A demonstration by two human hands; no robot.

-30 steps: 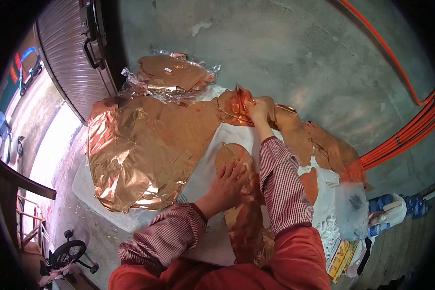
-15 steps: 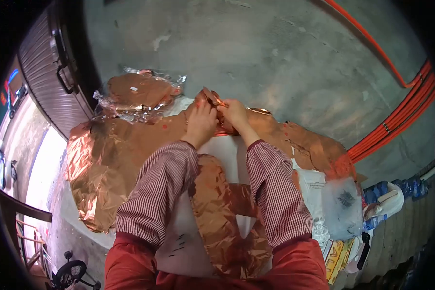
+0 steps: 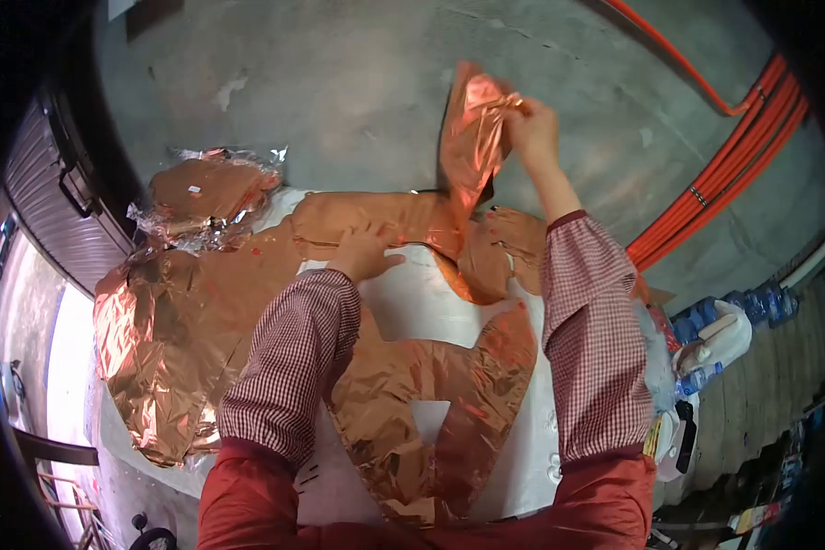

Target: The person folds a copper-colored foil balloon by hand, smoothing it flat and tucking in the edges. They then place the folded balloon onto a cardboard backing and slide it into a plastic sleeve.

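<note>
Copper-coloured foil [image 3: 192, 330] covers much of a white table surface [image 3: 412, 302]. My right hand [image 3: 533, 136] is raised beyond the table's far edge, pinching a crumpled end of foil sheet [image 3: 475, 142] that hangs down to the foil below it. Fingers spread, my left hand [image 3: 367, 254] lies on the foil near the far edge. Closer to my body is a cut foil piece [image 3: 385, 440], with white showing through a gap in it. Where the lifted sheet joins the rest is partly hidden by folds.
Foil in clear plastic wrap [image 3: 202, 194] sits at the far left. Orange pipes [image 3: 733, 165] run along the grey wall [image 3: 367, 92] at right. Blue water bottles [image 3: 770, 307] stand beyond the table's right side. A ribbed metal shutter [image 3: 41, 165] is at left.
My right hand has moved up and right, lifting the foil sheet off the table. My left hand has let go of the bunched foil and now lies flat, lower and slightly left. The view has shifted.
</note>
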